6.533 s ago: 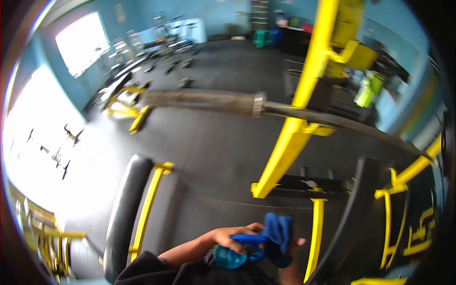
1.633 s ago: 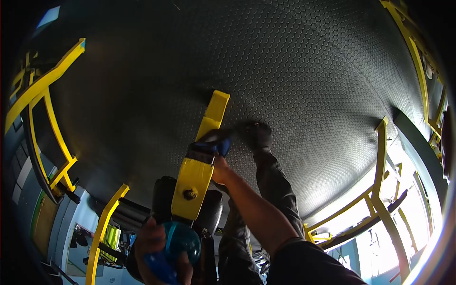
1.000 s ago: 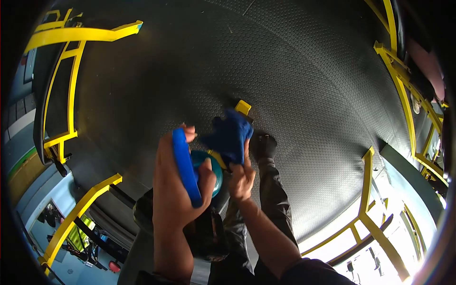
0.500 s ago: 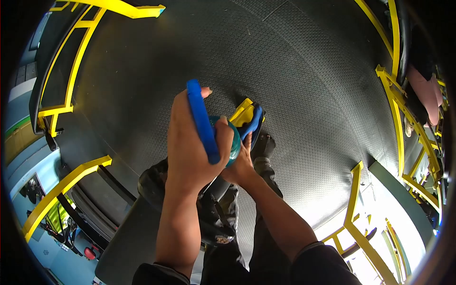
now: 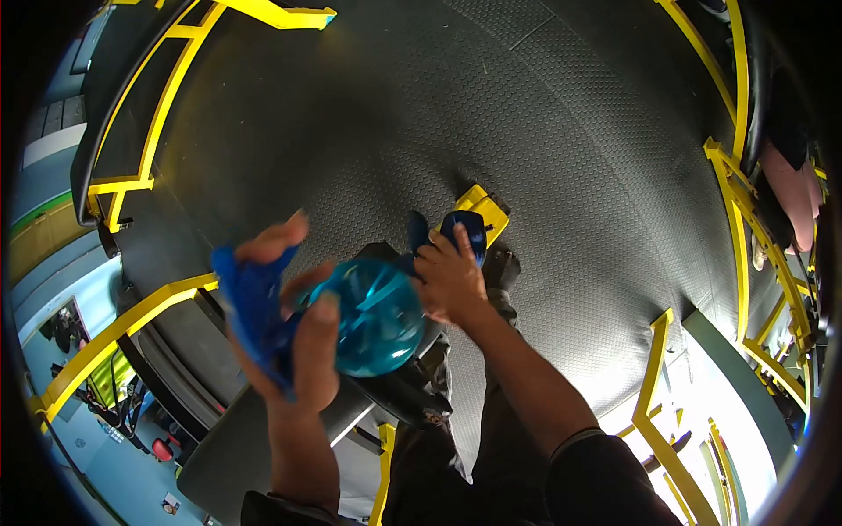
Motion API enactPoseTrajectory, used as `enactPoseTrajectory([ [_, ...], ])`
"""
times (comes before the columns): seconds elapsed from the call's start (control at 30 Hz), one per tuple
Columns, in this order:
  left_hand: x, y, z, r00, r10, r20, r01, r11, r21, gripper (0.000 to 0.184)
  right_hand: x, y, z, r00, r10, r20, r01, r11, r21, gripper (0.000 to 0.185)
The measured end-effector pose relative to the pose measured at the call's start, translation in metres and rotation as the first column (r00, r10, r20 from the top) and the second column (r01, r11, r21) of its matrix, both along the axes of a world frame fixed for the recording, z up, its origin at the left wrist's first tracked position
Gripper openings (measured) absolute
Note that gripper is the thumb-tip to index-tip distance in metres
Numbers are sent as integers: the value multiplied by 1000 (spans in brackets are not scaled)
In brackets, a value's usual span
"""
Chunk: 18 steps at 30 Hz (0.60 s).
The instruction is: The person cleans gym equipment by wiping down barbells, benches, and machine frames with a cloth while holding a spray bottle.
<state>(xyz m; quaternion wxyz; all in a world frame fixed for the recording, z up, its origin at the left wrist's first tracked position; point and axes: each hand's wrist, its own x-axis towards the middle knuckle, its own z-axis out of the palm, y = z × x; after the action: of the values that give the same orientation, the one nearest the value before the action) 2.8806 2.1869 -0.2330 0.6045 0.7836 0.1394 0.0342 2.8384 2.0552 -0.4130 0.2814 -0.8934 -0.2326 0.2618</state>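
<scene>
My left hand [image 5: 307, 351], blurred by motion, is closed around the narrow end of a translucent teal bottle [image 5: 379, 320]. The bottle is tilted, its rounded base turned toward me. A bright blue piece [image 5: 254, 307], which looks like a folded cloth, is also in this hand, lying over its outer side. My right hand [image 5: 452, 276] has its fingers bent over a dark blue, pad-like piece [image 5: 472, 230] at the end of a yellow metal part [image 5: 484, 209]. I cannot tell whether a cloth lies under those fingers.
A black padded bench [image 5: 237, 465] lies below at the left. Yellow frames of gym machines [image 5: 132, 329] stand on both sides. Black textured rubber flooring [image 5: 561, 175] spreads ahead. Another person's bare limb [image 5: 789, 197] shows at the far right.
My left hand has swung left and down with the bottle and blue piece, away from my right hand. More of the bottle shows. My right hand has shifted slightly, its fingers now over the pad.
</scene>
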Motion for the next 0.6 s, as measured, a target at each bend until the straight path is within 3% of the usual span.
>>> enactPoseTrajectory([
  [0.03,-6,10,4,1000,3,5,-3,1000,1,51,7,3,4,994,99,49,-93,989,-114,38],
  [0.07,-14,21,7,998,55,25,-56,998,5,52,1,12,2,994,102,50,-96,989,-114,38],
  [0.13,-26,43,14,993,110,39,-110,994,8,53,-14,35,4,965,198,-170,-142,945,294,30],
  [0.2,-43,60,24,961,272,-39,-275,957,-96,54,19,39,-1,927,271,-259,-207,946,249,32],
  [0.27,-56,74,30,955,289,-62,-294,952,-80,55,59,53,-3,690,213,-692,-375,923,-89,33],
  [0.4,-63,77,29,962,272,-12,-272,961,-53,55,64,71,-29,556,220,-801,-461,884,-78,35],
  [0.47,-68,82,27,957,287,-37,-289,955,-62,56,38,65,-4,651,309,-693,-401,915,30,35],
  [0.5,-70,83,26,950,310,-47,-312,948,-57,56,17,50,-1,836,342,-429,-356,933,51,34],
  [0.53,-70,85,25,946,321,-48,-323,944,-62,56,-11,27,0,935,332,-123,-322,942,92,34],
  [0.6,-72,87,24,954,295,-61,-298,952,-63,57,-59,-6,-3,989,5,149,-38,976,215,30],
])
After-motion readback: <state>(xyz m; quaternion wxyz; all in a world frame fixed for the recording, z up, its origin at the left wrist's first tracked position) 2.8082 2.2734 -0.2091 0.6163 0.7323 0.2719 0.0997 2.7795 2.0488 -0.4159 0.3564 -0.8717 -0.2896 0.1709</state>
